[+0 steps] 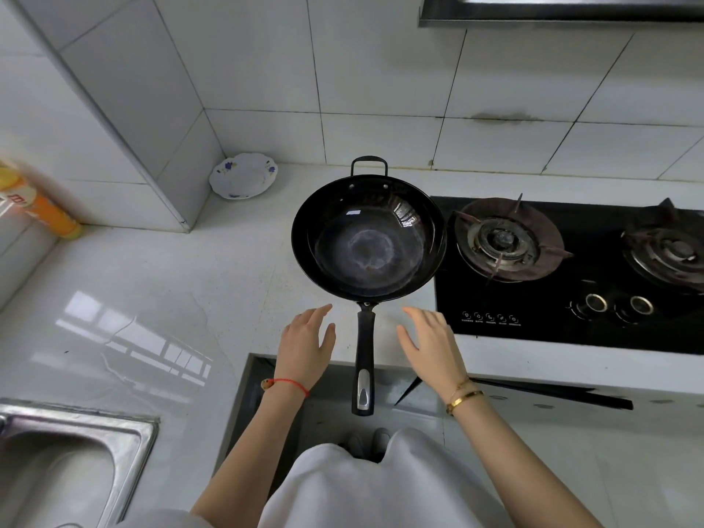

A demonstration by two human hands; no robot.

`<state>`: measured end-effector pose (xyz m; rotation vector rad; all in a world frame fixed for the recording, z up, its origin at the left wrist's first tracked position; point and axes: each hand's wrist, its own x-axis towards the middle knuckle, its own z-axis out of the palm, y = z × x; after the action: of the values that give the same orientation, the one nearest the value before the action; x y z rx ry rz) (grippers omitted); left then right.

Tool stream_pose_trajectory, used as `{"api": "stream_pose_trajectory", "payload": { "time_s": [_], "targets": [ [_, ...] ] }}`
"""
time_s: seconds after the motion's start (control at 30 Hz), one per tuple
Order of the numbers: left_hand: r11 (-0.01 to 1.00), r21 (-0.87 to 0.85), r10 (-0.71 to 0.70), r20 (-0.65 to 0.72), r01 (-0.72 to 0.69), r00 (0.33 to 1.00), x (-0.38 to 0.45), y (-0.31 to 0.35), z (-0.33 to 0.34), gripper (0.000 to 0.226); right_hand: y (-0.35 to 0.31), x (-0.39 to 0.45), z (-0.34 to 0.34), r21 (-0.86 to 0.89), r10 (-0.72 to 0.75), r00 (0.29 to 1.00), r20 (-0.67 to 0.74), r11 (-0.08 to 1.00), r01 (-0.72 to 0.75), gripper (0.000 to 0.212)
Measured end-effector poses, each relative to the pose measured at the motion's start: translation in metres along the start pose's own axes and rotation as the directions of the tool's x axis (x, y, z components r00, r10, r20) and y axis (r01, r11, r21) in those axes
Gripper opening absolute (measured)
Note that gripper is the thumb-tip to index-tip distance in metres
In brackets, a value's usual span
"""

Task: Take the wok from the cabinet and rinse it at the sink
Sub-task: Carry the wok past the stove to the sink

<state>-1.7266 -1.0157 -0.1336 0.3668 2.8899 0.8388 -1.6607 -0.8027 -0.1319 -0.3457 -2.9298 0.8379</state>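
Black steel wok [368, 238], set on the counter [190, 283] beside the hob [571, 318], handle overhanging for easy pickup; we see left hand [304, 346] and right hand [430, 344] relaxed, apparently touching nothing.

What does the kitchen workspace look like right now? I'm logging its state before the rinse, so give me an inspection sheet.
Surface: pale glossy countertop, window glare on it.
Job's things: black wok sits on the counter, long handle overhanging the edge; steel sink at lower left.
Clutter: flowered plate in the corner; orange bottle at the left edge.
Hands: left hand and right hand open, flanking the handle, not touching.
Cables: nothing seen.
Surroundings: gas hob right of the wok; white tiled wall behind.
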Motion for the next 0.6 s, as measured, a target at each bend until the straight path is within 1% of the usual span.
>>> {"api": "stream_pose_trajectory", "payload": {
  "time_s": [0.1, 0.2, 0.43, 0.6],
  "targets": [
    [1.000, -0.005, -0.024, 0.016, 0.024, 1.000, -0.010, 0.001, 0.003, 0.042, 0.005, -0.012, 0.004, 0.008, 0.027, 0.999, 0.033, 1.000, -0.027, 0.041],
    [1.000, -0.002, -0.025, 0.010, 0.025, 1.000, -0.017, 0.004, 0.005, 0.041, 0.007, -0.017, 0.004, 0.025, 0.041, 0.998, 0.037, 0.999, -0.042, 0.041],
    [1.000, 0.004, -0.019, -0.027, 0.019, 0.999, -0.018, 0.007, 0.006, 0.040, 0.008, -0.011, -0.006, 0.052, 0.005, 1.000, 0.002, 0.999, -0.005, 0.040],
    [1.000, -0.007, -0.024, -0.038, 0.024, 0.999, -0.017, 0.010, 0.009, 0.039, 0.006, -0.008, -0.010, 0.063, -0.008, 1.000, 0.012, 0.998, 0.007, 0.039]
  ]
}}
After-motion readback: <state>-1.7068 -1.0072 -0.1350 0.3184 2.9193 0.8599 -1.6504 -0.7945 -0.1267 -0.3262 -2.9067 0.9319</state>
